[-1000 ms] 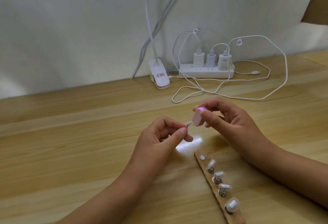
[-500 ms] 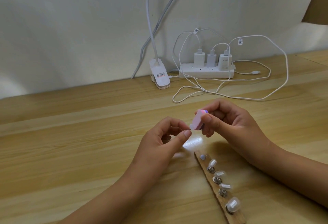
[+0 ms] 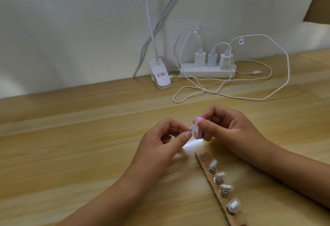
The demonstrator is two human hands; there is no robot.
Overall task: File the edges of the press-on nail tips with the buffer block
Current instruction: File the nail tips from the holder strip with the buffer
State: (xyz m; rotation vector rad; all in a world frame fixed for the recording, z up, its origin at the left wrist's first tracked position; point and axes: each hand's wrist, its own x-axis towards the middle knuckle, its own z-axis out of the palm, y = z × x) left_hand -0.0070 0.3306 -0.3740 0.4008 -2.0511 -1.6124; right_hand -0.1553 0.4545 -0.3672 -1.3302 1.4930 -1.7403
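L hand [image 3: 160, 140] is pinching 1 nail tip [image 3: 194, 128] btwn thumb & index, other fingers curled, just beyond the wood strip's [image 3: 212, 183] far end. R hand [image 3: 230, 127] is gripping the buffer block [image 3: 198, 134] upright, touching that tip. 4 mounted tips [image 3: 220, 174] are sitting along the strip.

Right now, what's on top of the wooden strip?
Four nail tips on metal mounts sit along the strip; the far mount is bare. How the tips attach is hidden beneath them.

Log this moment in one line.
left hand: pinches tip | right hand: holds buffer against tip | strip: four mounted tips
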